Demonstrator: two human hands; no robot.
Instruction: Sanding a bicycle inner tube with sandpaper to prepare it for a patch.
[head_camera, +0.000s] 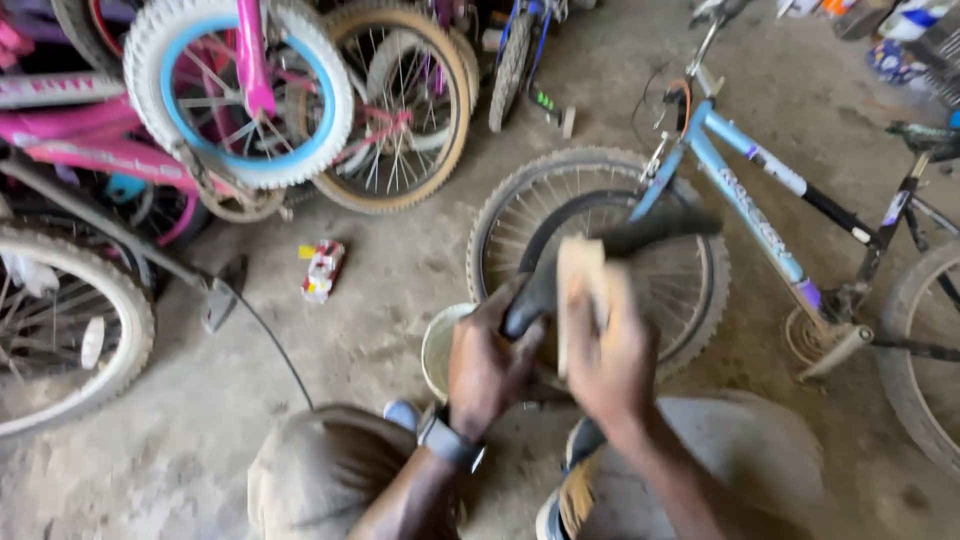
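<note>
Looking down from the head camera, the left hand (487, 365) is wrapped tight around the near end of a black rubber strip (610, 255), which looks like a length of tyre or tube and curves up and away to the right. The right hand (612, 362) is closed around a pale flat block (580, 295), held upright against the strip just beside the left hand. A watch (447, 440) sits on the left wrist. Under the hands stands a pale bucket (437, 350) on the dusty concrete floor (380, 290). Just beyond lies a light blue bicycle (745, 205), its front wheel behind the strip. Pink bicycles (250, 90) crowd the upper left, and a small red and white toy (322, 270) lies on the floor.
</note>
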